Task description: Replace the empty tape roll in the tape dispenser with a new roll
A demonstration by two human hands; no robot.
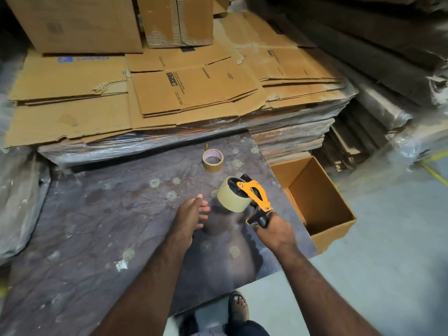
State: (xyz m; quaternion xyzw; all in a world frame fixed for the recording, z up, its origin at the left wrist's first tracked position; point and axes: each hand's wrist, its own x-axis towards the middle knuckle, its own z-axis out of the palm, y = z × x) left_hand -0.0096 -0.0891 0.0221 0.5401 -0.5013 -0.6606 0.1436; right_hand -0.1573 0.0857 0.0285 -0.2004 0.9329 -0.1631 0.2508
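Observation:
An orange and black tape dispenser (255, 195) is held above the dark board (97, 214), with my right hand (275, 230) shut on its black handle. A full beige tape roll (232, 198) sits on the dispenser's spool. My left hand (191, 215) hovers just left of that roll with its fingers apart, holding nothing. Farther back on the board lies a thin, nearly empty brown tape roll (212, 160), flat on its side.
An open cardboard box (322, 202) stands on the floor right of the board. Flattened cartons (169, 93) wrapped in plastic are stacked behind the board, with upright boxes (80, 23) on top. My sandalled foot (238, 309) is at the board's near edge.

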